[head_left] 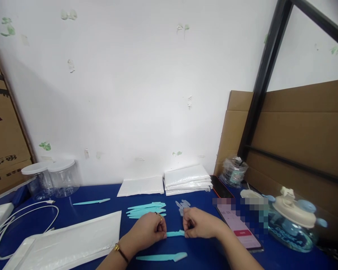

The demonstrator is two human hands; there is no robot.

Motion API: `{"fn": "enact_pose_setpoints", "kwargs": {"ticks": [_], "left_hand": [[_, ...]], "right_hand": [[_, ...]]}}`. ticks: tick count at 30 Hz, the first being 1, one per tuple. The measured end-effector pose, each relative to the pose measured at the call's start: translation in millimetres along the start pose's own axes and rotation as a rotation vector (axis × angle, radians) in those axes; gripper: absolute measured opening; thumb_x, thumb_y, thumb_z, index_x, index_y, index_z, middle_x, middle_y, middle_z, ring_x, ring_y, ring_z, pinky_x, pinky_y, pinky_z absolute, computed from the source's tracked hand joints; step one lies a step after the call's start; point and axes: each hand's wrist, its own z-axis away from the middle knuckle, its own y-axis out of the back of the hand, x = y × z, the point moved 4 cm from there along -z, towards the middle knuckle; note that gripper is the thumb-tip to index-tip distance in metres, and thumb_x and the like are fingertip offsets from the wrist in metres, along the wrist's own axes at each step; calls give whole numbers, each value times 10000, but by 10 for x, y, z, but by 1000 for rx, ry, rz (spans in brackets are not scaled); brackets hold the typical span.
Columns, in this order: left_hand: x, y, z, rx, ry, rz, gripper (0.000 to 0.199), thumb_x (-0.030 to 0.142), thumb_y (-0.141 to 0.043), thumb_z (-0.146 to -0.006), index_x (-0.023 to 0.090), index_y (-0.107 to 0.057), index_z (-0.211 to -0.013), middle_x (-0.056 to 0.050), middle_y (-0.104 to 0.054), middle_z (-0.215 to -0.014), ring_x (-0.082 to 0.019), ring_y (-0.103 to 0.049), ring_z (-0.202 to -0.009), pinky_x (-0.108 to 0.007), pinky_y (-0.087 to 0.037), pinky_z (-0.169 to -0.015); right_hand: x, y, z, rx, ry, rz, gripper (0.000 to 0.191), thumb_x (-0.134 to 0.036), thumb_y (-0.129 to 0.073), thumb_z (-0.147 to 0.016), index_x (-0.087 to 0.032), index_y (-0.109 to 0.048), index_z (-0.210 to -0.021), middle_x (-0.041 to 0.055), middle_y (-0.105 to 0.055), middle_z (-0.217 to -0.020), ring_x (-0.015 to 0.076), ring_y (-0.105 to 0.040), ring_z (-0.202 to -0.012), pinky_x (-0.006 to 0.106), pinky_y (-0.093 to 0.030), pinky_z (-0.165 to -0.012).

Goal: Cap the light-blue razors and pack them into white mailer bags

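Observation:
A turquoise eyebrow razor (175, 233) lies level between my two hands. My left hand (152, 228) pinches one end of it with thumb and finger. The other end, where the blade part is, is pinched by my right hand (199, 224); its fingertips hide that tip. Just beyond my left hand is a pile of matching eyebrow razors (146, 209). Small clear plastic caps (182, 204) lie in a little heap beyond my right hand. Nearer to me, one more eyebrow razor (160, 257) rests on the blue table (124, 262).
White padded mailers (187, 178) are stacked against the wall, and a larger one (70, 240) lies at left. Further left are a lone eyebrow razor (91, 201), a white cable (56, 213) and clear jars (64, 180). A phone (239, 228) and a blue bottle (294, 225) stand at right.

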Motion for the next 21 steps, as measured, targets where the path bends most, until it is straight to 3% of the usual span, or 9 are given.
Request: {"fn": "enact_pose_setpoints", "kwargs": {"ticks": [4, 9, 12, 14, 16, 19, 21], "left_hand": [[-46, 109, -16, 62, 20, -31, 128, 269, -540, -733, 210, -651, -756, 17, -627, -676, -125, -532, -620, -212, -324, -542], [-231, 352, 18, 178, 79, -129, 119, 235, -521, -739, 211, -638, -736, 1, -639, -774, -145, -555, -725, -227, -341, -623], [-316, 457, 49, 249, 145, -157, 140, 256, -543, -737, 216, -631, -839, -8, -625, -840, -159, -555, -782, -236, -351, -662], [-270, 485, 91, 288, 133, -128, 205, 299, -590, -718, 222, -613, -907, -3, -606, -875, -160, -547, -808, -235, -362, -685], [-149, 434, 137, 223, 72, -66, 278, 380, -650, -677, 231, -613, -909, 9, -591, -881, -154, -539, -802, -226, -373, -673], [61, 223, 201, -62, -26, -19, 359, 461, -733, -570, 240, -647, -840, 29, -596, -800, -136, -530, -695, -208, -362, -569], [143, 96, 223, -187, -49, -32, 278, 422, -735, -579, 242, -662, -779, 40, -599, -716, -122, -517, -617, -209, -329, -512]], "right_hand": [[0, 100, -2, 104, 50, 6, 50, -158, -686, -675, -179, -649, -702, -9, -552, -788, 118, -519, -706, 194, -371, -594], [235, 265, -10, 338, -84, 20, 34, -151, -616, -722, -171, -624, -696, 8, -559, -818, 132, -538, -726, 217, -392, -645], [301, 309, -14, 428, -130, 7, 27, -196, -640, -715, -171, -640, -724, 13, -564, -824, 139, -534, -718, 230, -397, -644], [254, 294, -11, 424, -101, -30, 44, -211, -651, -711, -171, -650, -730, 12, -565, -826, 132, -530, -702, 229, -398, -626], [151, 233, -9, 332, -27, -100, 66, -234, -668, -706, -169, -657, -705, 6, -566, -805, 121, -527, -686, 216, -396, -598], [-4, 92, -2, 108, 57, -209, 138, -296, -706, -682, -163, -672, -698, -17, -557, -706, 95, -500, -607, 192, -373, -521], [-53, 10, 2, -10, 51, -252, 174, -327, -714, -676, -159, -683, -711, -35, -539, -615, 77, -464, -536, 180, -342, -473]]}}
